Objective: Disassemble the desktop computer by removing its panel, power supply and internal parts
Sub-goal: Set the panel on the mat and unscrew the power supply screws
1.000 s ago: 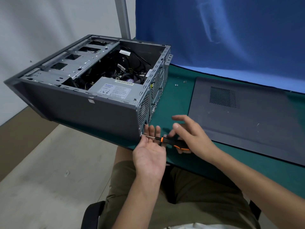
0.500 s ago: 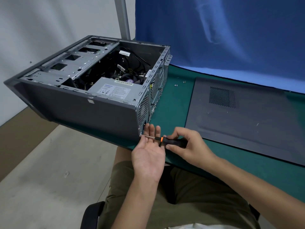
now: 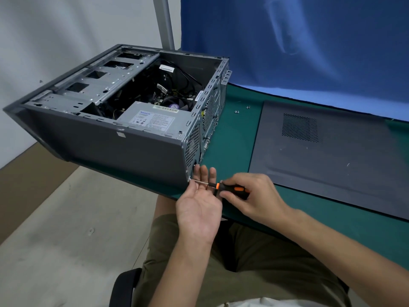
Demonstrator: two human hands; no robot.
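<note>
A grey steel desktop computer case (image 3: 106, 140) lies open on its side at the edge of the green desk (image 3: 234, 140). The right hand (image 3: 252, 196) grips a black-and-orange screwdriver (image 3: 218, 186) at its rear corner, the left hand (image 3: 199, 209) flat, palm-up beneath. The silver power supply box (image 3: 155, 118) looks dense and rigid, best lifted by its sides.

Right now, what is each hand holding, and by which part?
The right hand grips the screwdriver by its black-and-orange handle. The left hand holds nothing: it lies open, palm up, under the shaft.
</note>
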